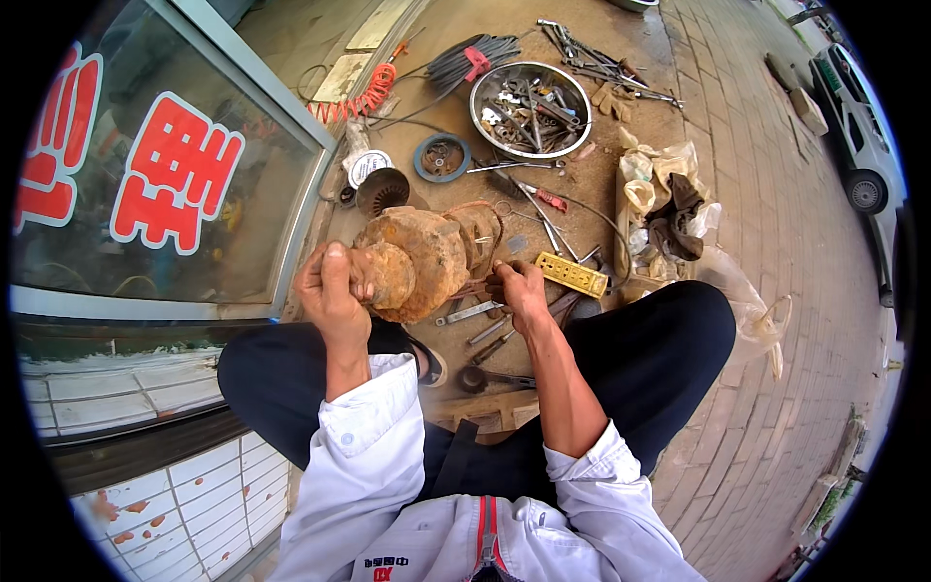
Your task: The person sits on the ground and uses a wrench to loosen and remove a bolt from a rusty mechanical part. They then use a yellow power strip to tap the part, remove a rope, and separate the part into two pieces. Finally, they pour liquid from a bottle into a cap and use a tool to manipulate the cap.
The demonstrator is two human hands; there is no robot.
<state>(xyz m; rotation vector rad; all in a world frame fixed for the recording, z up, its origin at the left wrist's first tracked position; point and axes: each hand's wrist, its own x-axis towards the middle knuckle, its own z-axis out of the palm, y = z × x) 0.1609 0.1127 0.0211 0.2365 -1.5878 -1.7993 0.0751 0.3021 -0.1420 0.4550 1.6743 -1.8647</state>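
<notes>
My left hand (333, 288) is clenched round the narrow near end of a big rust-orange metal part (419, 257), which sits low in front of my knees, its wider far end against a coil of reddish wire (482, 231). My fingers cover the end I grip, so I cannot make out its shape there. My right hand (519, 289) rests just beside the part's right flank, fingers curled down; whether they pinch anything I cannot tell, since the back of the hand hides the fingertips. A yellow perforated block (572, 274) lies just to its right. Spanners and rods (482, 325) lie on the ground under my wrists, partly hidden by my forearm and legs. Farther off stands a round metal pan (483, 90) full of tools too tangled to tell apart, with a small grey disc (442, 157) and a black finned part (382, 190) near it. Crumpled plastic bags (652, 179) sit to the right.
</notes>
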